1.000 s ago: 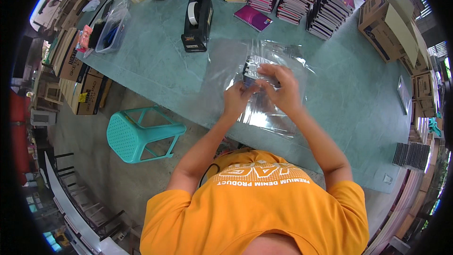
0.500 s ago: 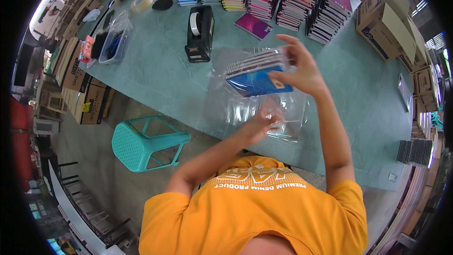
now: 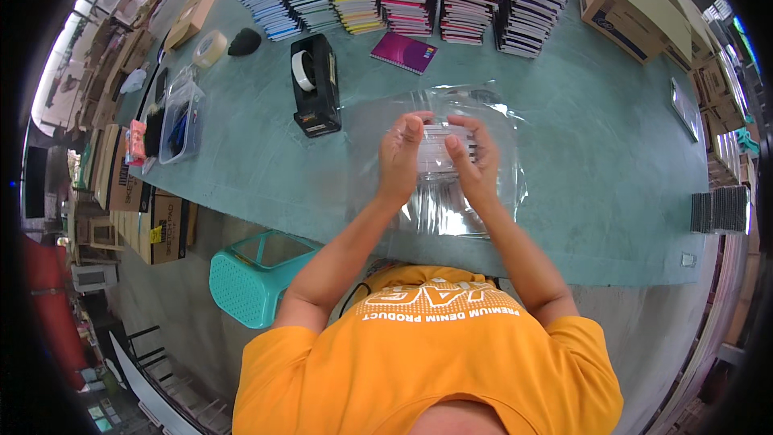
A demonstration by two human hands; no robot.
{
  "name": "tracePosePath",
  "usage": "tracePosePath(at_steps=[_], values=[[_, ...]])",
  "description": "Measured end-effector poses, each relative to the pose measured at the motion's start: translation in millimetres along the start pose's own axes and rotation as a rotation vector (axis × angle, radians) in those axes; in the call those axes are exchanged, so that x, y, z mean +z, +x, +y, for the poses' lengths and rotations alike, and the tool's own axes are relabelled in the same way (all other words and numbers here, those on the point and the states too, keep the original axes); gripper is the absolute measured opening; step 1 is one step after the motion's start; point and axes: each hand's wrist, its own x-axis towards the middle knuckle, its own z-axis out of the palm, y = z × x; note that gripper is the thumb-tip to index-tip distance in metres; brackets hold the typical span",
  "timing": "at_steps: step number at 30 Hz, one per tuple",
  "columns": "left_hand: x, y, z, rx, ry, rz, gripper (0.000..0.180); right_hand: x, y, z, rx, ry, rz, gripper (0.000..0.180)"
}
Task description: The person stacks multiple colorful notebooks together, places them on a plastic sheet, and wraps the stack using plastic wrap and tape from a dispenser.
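Observation:
Between my two hands stands a small stack of spiral notebooks (image 3: 436,150), its page edges turned up toward me. My left hand (image 3: 400,153) presses on the stack's left side, and my right hand (image 3: 473,158) grips its right side with the thumb over the near edge. Beneath the stack lies clear plastic film (image 3: 451,211), wrinkled and shiny, spread on the table. The covers of the held notebooks are mostly hidden. A single purple spiral notebook (image 3: 404,52) lies flat beyond the film.
Tall notebook stacks (image 3: 465,4) in several colours line the far side of the green table (image 3: 596,185). A black tape dispenser (image 3: 316,89) stands left of the film, with a clear plastic bin (image 3: 183,125) farther left. An open carton (image 3: 628,12) sits far right; a turquoise stool (image 3: 256,282) stands near left.
The notebook stack has come down and been turned between my hands, hiding its blue cover. My left hand has risen from the film to the stack's left side. The view has shifted slightly.

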Motion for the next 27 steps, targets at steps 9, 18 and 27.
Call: tracePosePath(at_steps=[9, 18, 27], values=[[-29, 19, 53, -0.072, 0.289, -0.120, 0.030, -23, 11, -46, 0.042, -0.257, -0.093, 0.040], [-13, 10, 87, 0.845, 1.352, -0.566, 0.035, -48, -26, 13, -0.056, -0.226, -0.149, 0.062], [-25, -22, 92, 0.881, 1.441, -0.792, 0.019, -45, -10, -14, -0.686, -0.958, -0.272, 0.055]])
